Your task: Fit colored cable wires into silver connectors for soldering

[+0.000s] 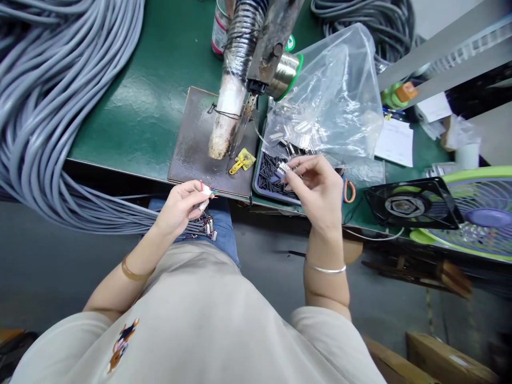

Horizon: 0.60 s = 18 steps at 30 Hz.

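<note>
Near the front edge of a dark board, my left hand pinches a cable end with thin coloured wires fanning out. My right hand is closed on a small metal connector between thumb and fingers, just above a tray of small black parts. A clear plastic bag with metal connectors lies over the tray's back. Above the board a soldering iron points down beside a white wrapped tube.
Thick grey cables cover the left side and run to my lap. A solder spool stands behind the tray. To the right are orange-handled scissors, a black fan and a green-rimmed fan. A yellow piece lies on the board.
</note>
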Motion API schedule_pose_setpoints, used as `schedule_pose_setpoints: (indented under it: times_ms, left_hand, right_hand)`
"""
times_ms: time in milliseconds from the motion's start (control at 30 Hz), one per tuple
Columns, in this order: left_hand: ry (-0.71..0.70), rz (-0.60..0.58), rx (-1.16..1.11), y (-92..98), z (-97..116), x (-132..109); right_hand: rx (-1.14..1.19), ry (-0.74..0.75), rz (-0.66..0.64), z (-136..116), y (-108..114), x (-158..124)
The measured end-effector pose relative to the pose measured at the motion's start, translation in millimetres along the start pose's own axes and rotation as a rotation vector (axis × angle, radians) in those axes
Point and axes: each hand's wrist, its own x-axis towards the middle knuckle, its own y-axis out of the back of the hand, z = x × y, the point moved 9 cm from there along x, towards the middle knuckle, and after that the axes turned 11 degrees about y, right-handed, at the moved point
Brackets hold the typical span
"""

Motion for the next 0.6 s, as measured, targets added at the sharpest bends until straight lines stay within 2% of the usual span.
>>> schedule_pose_setpoints:
  times_ms: [100, 167, 233, 333, 433, 600]
  left_hand:
    - [-0.045, -0.024, 0.039, -11.0, 2, 2]
    - [-0.074, -0.04, 0.077, -16.5, 2, 4]
    - [-0.098, -0.045, 0.108, -18.5, 3, 5]
    - [-0.132, -0.04, 0.148, -16.4, 3, 6]
    - [-0.157, -0.027, 0.179, -12.3, 3, 6]
    - [-0.184, 0.006, 0.176, -9.4, 2, 10]
  right_hand:
    - [0.149, -0.027, 0.034, -26, -13, -20]
    - [0.178, -0.041, 0.068, -34, -26, -30]
    - [0.138, -0.029, 0.154, -36, -36, -37]
    - [0.01, 0.094, 0.259, -45, -48, -44]
    - [-0.059, 0.219, 0.226, -51, -65, -48]
    - [-0.123, 0.278, 0.204, -49, -75, -52]
